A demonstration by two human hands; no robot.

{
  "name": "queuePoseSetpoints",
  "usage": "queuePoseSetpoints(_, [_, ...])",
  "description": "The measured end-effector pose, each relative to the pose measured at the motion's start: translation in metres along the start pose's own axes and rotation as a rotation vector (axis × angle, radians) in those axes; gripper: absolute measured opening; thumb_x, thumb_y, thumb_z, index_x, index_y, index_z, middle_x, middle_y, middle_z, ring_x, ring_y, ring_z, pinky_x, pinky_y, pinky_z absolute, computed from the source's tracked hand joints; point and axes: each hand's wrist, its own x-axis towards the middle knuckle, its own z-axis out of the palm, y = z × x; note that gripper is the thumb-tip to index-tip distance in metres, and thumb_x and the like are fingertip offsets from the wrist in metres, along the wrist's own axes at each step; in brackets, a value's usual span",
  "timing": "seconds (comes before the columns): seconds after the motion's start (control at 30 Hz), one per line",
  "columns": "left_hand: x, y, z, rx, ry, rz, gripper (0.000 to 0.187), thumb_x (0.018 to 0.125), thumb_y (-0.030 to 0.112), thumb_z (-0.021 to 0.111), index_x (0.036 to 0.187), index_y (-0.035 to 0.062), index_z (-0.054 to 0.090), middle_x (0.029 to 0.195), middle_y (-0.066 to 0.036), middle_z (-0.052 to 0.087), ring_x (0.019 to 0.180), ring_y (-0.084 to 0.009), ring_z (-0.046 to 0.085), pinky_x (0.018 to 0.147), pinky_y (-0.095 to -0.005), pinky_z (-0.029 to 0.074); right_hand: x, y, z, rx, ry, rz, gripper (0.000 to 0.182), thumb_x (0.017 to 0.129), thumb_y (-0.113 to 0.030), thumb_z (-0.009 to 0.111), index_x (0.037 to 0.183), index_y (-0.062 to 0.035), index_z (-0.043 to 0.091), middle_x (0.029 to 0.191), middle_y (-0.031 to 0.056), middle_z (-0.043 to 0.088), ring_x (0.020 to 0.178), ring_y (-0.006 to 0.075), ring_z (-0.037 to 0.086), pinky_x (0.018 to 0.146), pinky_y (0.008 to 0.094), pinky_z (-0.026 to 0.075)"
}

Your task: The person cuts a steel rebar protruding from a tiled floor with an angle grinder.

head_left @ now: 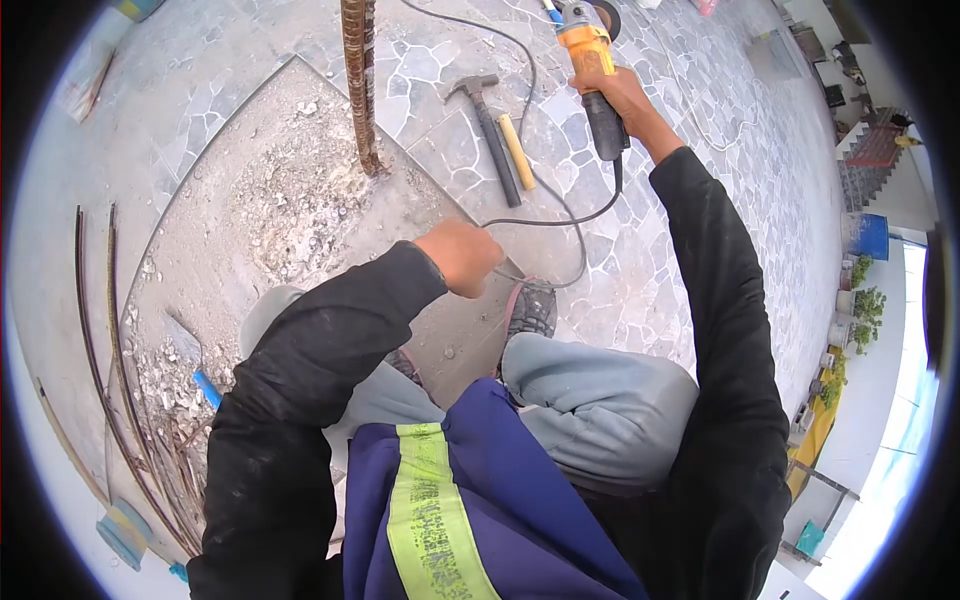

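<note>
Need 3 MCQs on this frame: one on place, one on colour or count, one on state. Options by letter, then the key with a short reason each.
1. Where does the black-headed claw hammer lie?
A. on the stone paving, right of the rusty upright rebar
B. on the grey trousers
C. in the rubble bed by the bent rods

2. What colour is the body of the corded angle grinder?
A. green
B. orange-yellow
C. white

3. What state is the right hand in?
A. open and flat on the ground
B. closed around the grinder's handle
C. holding the hammer

Key:
1 A: the hammer rests on the paving beside a short yellow-handled tool, right of the rebar.
2 B: the grinder body shows orange-yellow above its black grip.
3 B: the fingers wrap the grip, while the left hand is a loose fist nearer the black cord.
</note>
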Motion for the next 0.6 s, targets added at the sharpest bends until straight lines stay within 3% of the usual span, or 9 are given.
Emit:
queuePoseSetpoints(0.07, [-0.006, -0.001, 0.013, -0.305, -0.05, 0.128, 0.049, 0.085, 0.03, 0.069, 0.128, 0.0072, 0.065, 0.116, -0.018, 0.07, 0.109, -0.0368, 0.068, 0.091, -0.0475, 0.054, 0.011, 0.048, -0.003, 0.102, 0.054, 0.147, 0.05, 0.071, -0.044, 0.081, 0.089, 0.001, 0.068, 0.074, 0.0053, 0.063, 0.058, 0.0157, 0.06, 0.053, 0.0315, 0.045])
queuePoseSetpoints(0.2, [-0.001, -0.002, 0.005, -0.16, -0.076, 0.003, 0.047, 0.087, 0.029, 0.067, 0.128, 0.0073, 0.065, 0.116, -0.019, 0.07, 0.107, -0.0379, 0.067, 0.092, -0.0481, 0.053, 0.02, 0.137, -0.008, 0.161, 0.109, 0.332, 0.059, 0.07, -0.051, 0.078, 0.093, 0.0032, 0.068, 0.078, 0.0105, 0.067, 0.067, 0.0239, 0.067, 0.061, 0.0365, 0.052])
queuePoseSetpoints(0.27, [0.005, -0.014, 0.001, -0.23, 0.129, -0.046, 0.046, 0.089, 0.028, 0.066, 0.129, 0.007, 0.065, 0.113, -0.021, 0.07, 0.105, -0.0388, 0.067, 0.091, -0.0481, 0.053, 0.027, 0.163, -0.014, -0.527, 0.304, 0.185, 0.065, 0.07, -0.049, 0.077, 0.105, 0.0046, 0.067, 0.086, 0.0174, 0.071, 0.081, 0.0337, 0.072, 0.072, 0.043, 0.055])
queuePoseSetpoints(0.3, [0.011, -0.018, -0.002, -0.219, 0.121, -0.032, 0.046, 0.089, 0.028, 0.066, 0.129, 0.007, 0.065, 0.113, -0.021, 0.07, 0.105, -0.0388, 0.067, 0.091, -0.0481, 0.053, 0.027, 0.169, -0.016, -0.564, 0.33, 0.272, 0.07, 0.07, -0.046, 0.08, 0.114, 0.0046, 0.062, 0.097, 0.022, 0.072, 0.094, 0.0402, 0.071, 0.082, 0.0488, 0.056])
queuePoseSetpoints(0.43, [0.029, -0.024, -0.006, -0.181, 0.151, -0.058, 0.044, 0.091, 0.028, 0.064, 0.13, 0.007, 0.064, 0.11, -0.021, 0.07, 0.103, -0.0391, 0.067, 0.091, -0.0486, 0.053, 0.023, 0.19, -0.016, -0.686, 0.431, 0.191, 0.067, 0.067, -0.034, 0.086, 0.113, 0.0026, 0.054, 0.108, 0.0231, 0.066, 0.104, 0.0422, 0.066, 0.084, 0.0508, 0.057])
queuePoseSetpoints(0.6, [0.038, -0.033, 0.008, -0.203, 0.168, -0.045, 0.043, 0.089, 0.029, 0.064, 0.126, 0.0058, 0.065, 0.102, -0.022, 0.071, 0.1, -0.0392, 0.068, 0.088, -0.0498, 0.054, 0.021, 0.209, -0.002, -0.675, 0.476, 0.152, 0.076, 0.065, -0.034, 0.093, 0.118, 0.0016, 0.051, 0.117, 0.0223, 0.06, 0.112, 0.0422, 0.06, 0.088, 0.0503, 0.055])
